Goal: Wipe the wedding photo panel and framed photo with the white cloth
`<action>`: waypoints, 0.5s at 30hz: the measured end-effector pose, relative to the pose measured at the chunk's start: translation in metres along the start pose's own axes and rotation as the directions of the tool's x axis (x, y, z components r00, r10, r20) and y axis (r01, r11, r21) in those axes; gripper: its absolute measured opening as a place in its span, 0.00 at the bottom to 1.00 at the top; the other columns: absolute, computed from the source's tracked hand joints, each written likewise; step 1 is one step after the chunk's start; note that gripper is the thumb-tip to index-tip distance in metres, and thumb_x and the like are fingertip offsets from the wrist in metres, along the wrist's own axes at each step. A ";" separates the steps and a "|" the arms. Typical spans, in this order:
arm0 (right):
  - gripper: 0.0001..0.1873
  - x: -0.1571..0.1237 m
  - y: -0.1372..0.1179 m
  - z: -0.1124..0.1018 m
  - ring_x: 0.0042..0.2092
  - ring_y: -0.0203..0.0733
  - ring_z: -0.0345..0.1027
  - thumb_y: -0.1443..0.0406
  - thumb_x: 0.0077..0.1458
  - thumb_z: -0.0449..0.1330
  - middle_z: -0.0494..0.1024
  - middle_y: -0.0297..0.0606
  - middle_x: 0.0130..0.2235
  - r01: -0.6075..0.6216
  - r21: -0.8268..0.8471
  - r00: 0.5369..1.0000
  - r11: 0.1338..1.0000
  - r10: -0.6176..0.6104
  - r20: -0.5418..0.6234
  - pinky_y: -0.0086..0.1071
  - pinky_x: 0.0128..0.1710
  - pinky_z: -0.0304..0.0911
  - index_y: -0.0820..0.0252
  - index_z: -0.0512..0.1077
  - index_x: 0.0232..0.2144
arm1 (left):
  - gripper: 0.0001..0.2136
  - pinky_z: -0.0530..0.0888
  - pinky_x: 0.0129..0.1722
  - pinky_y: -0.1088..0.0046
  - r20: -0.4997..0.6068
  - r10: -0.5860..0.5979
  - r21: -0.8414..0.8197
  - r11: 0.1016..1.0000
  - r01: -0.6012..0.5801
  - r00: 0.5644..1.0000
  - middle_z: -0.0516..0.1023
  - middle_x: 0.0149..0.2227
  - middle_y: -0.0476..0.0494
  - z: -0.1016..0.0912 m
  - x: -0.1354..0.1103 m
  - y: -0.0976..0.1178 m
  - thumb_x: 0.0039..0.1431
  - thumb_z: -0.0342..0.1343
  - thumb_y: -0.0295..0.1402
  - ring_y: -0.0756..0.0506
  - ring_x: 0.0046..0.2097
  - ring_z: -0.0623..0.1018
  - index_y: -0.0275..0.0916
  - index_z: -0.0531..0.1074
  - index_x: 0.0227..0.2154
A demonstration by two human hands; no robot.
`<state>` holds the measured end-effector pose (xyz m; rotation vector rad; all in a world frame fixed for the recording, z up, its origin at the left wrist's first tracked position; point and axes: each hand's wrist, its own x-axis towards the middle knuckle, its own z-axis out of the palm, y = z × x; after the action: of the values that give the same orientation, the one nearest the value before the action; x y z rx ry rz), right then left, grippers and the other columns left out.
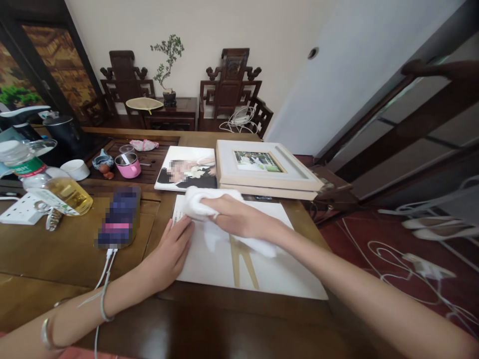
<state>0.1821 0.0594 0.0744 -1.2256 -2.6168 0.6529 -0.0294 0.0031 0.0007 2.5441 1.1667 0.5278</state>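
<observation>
A bunched white cloth is gripped in my right hand and pressed against a pale flat panel. The cloth's loose end trails to the right beneath my wrist. Two tan strips form a narrow V on the panel, partly covered by the cloth. My left hand lies flat with fingers stretched along the panel's left edge, its fingertips close to the cloth. Behind the panel are a photo print and stacked pale wooden picture frames, the upper one holding a small photo.
To the left are a phone with a charging cable, an oil bottle, a power strip, a pink cup and a black kettle. Dark wooden chairs stand beyond the table. Cables lie on the red floor.
</observation>
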 end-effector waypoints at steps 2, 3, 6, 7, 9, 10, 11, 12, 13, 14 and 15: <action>0.18 -0.027 0.018 -0.006 0.49 0.52 0.67 0.70 0.53 0.46 0.76 0.42 0.45 -0.091 -0.006 0.995 0.996 0.090 -0.048 0.43 0.45 0.64 0.57 0.69 0.43 | 0.21 0.50 0.64 0.50 0.013 0.008 0.020 1.000 -0.008 1.000 0.56 0.64 0.31 0.002 -0.001 -0.001 0.67 0.38 0.27 0.39 0.67 0.52 0.35 0.53 0.62; 0.20 -0.042 0.030 -0.008 0.51 0.55 0.67 0.69 0.54 0.45 0.76 0.44 0.47 -0.140 -0.010 0.988 0.990 0.139 -0.072 0.46 0.47 0.63 0.57 0.69 0.45 | 0.21 0.50 0.64 0.51 0.019 0.009 0.027 1.000 -0.010 1.000 0.56 0.64 0.31 0.002 -0.001 -0.001 0.67 0.38 0.27 0.40 0.67 0.52 0.35 0.53 0.62; 0.22 -0.089 0.064 -0.004 0.55 0.63 0.64 0.67 0.55 0.43 0.72 0.54 0.53 -0.327 -0.015 0.931 0.945 0.320 -0.175 0.56 0.50 0.61 0.63 0.69 0.48 | 0.21 0.51 0.64 0.50 0.023 0.009 0.037 0.999 -0.010 1.000 0.56 0.64 0.32 0.002 -0.002 -0.001 0.67 0.38 0.27 0.40 0.67 0.52 0.37 0.52 0.63; 0.22 -0.104 0.071 0.001 0.56 0.65 0.63 0.67 0.55 0.43 0.70 0.57 0.54 -0.356 -0.015 0.918 0.934 0.346 -0.192 0.59 0.50 0.61 0.65 0.69 0.48 | 0.22 0.51 0.64 0.51 0.021 0.010 0.038 0.999 -0.011 1.000 0.56 0.65 0.33 0.001 -0.002 -0.001 0.67 0.38 0.27 0.40 0.67 0.52 0.37 0.51 0.63; 0.18 -0.131 0.075 0.016 0.61 0.65 0.54 0.69 0.52 0.45 0.67 0.53 0.58 -0.337 -0.013 0.921 0.941 0.327 -0.210 0.59 0.52 0.60 0.62 0.72 0.39 | 0.22 0.51 0.64 0.51 0.021 0.010 0.040 0.999 -0.011 1.000 0.56 0.65 0.33 0.000 -0.001 0.000 0.67 0.39 0.27 0.40 0.67 0.52 0.37 0.51 0.63; 0.16 -0.143 0.071 0.025 0.64 0.62 0.48 0.70 0.51 0.46 0.64 0.46 0.61 -0.289 -0.019 0.936 0.957 0.279 -0.214 0.59 0.55 0.57 0.59 0.73 0.35 | 0.22 0.50 0.64 0.51 0.025 0.009 0.040 0.999 -0.010 1.000 0.56 0.65 0.33 0.000 -0.001 0.001 0.67 0.39 0.27 0.40 0.67 0.51 0.37 0.51 0.63; 0.15 -0.155 0.064 0.033 0.65 0.60 0.44 0.71 0.49 0.47 0.62 0.39 0.62 -0.223 -0.028 0.953 0.974 0.211 -0.219 0.60 0.58 0.53 0.56 0.73 0.33 | 0.22 0.50 0.64 0.51 0.028 0.008 0.039 0.999 -0.009 1.000 0.56 0.65 0.33 -0.001 -0.001 0.001 0.67 0.39 0.28 0.40 0.67 0.51 0.37 0.51 0.63; 0.15 -0.167 0.055 0.041 0.66 0.57 0.41 0.72 0.48 0.48 0.61 0.33 0.63 -0.162 -0.037 0.964 0.986 0.151 -0.218 0.60 0.60 0.49 0.53 0.73 0.32 | 0.22 0.50 0.64 0.51 0.031 0.006 0.037 0.999 -0.007 0.999 0.56 0.65 0.33 -0.001 -0.001 0.001 0.67 0.39 0.28 0.40 0.67 0.51 0.37 0.52 0.63; 0.16 -0.178 0.045 0.048 0.66 0.54 0.41 0.73 0.47 0.50 0.60 0.28 0.63 -0.116 -0.040 0.971 0.992 0.105 -0.214 0.59 0.62 0.48 0.50 0.73 0.32 | 0.21 0.50 0.64 0.51 0.032 0.003 0.036 0.999 -0.004 0.999 0.56 0.65 0.33 -0.001 -0.001 0.001 0.67 0.39 0.28 0.40 0.67 0.51 0.37 0.52 0.63; 0.18 -0.188 0.035 0.053 0.66 0.52 0.42 0.73 0.47 0.50 0.61 0.25 0.62 -0.079 -0.040 0.975 0.996 0.069 -0.209 0.57 0.62 0.48 0.47 0.73 0.34 | 0.21 0.49 0.64 0.51 0.034 0.000 0.036 0.999 -0.001 0.999 0.55 0.65 0.33 -0.001 0.000 0.001 0.68 0.38 0.28 0.40 0.67 0.51 0.37 0.53 0.62; 0.20 -0.198 0.027 0.056 0.65 0.51 0.44 0.73 0.47 0.51 0.61 0.24 0.62 -0.060 -0.036 0.980 0.998 0.052 -0.194 0.55 0.62 0.50 0.45 0.73 0.36 | 0.21 0.49 0.64 0.51 0.035 -0.003 0.036 0.999 0.001 0.999 0.55 0.65 0.34 0.000 0.000 0.001 0.68 0.38 0.28 0.40 0.67 0.51 0.37 0.53 0.62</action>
<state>0.3092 -0.0943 0.0167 -1.3083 -2.4563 0.4645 -0.0292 0.0028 0.0013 2.5717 1.1769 0.4634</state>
